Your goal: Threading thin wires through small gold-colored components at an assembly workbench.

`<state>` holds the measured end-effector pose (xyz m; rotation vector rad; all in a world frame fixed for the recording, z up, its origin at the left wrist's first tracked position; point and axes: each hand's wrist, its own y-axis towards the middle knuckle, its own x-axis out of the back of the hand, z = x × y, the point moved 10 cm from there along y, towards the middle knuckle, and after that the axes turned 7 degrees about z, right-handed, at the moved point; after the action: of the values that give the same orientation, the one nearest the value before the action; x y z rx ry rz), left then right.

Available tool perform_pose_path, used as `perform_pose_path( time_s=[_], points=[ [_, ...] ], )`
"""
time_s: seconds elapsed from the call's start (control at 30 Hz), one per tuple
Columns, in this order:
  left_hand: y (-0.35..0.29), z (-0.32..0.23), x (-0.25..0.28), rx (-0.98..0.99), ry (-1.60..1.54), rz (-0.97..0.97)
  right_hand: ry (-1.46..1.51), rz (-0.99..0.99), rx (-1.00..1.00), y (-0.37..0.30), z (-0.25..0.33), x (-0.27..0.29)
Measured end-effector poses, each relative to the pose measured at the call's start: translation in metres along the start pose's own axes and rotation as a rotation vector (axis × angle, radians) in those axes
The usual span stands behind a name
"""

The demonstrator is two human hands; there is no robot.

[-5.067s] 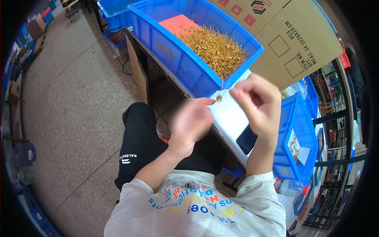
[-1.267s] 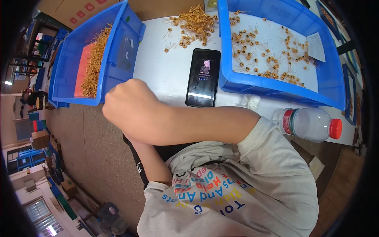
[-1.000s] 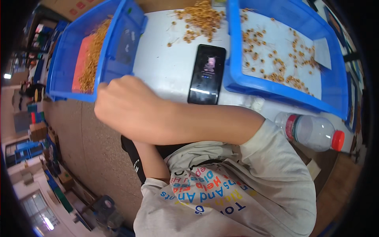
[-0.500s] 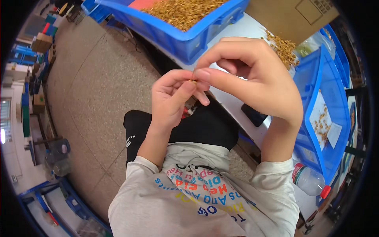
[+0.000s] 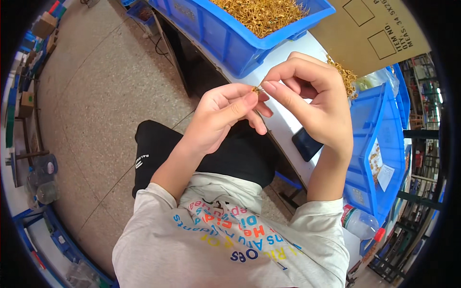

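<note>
Above my lap, my left hand (image 5: 216, 115) pinches a small gold-coloured metal piece (image 5: 255, 90) between thumb and index finger, its other fingers loosely spread. From the right, my right hand (image 5: 319, 98) meets it with thumb and index fingertip pressed together on a thin, wire-like end of what looks like the same piece. Fingertips cover most of it, so its exact shape cannot be made out. Just beyond both hands stands a deep blue bin (image 5: 230, 31) heaped with similar golden pieces (image 5: 264, 17).
On the white table (image 5: 288, 132), a dark phone-like object (image 5: 306, 144) lies below my right wrist. A loose golden pile (image 5: 345, 79) sits by a cardboard box (image 5: 379, 31). To the right are a tilted blue bin (image 5: 362, 163) and a clear red-capped bottle (image 5: 362, 223).
The view has shifted, so the bins and table sit differently in it. My fingertips, overlapping before, are now slightly farther apart, with the thin end showing between them.
</note>
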<state>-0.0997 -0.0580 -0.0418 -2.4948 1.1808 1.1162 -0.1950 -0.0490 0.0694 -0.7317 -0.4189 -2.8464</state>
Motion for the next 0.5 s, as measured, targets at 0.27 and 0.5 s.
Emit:
perform_pose_path(
  time_s=[0.27, 0.5],
  points=[
    [0.0, -0.009, -0.004, -0.11, -0.123, 0.115, -0.037, 0.014, 0.127, 0.003, 0.012, -0.001],
    [-0.004, -0.015, -0.001, -0.133, -0.028, 0.114, -0.023, 0.036, 0.201, 0.006, 0.013, -0.005]
  ],
)
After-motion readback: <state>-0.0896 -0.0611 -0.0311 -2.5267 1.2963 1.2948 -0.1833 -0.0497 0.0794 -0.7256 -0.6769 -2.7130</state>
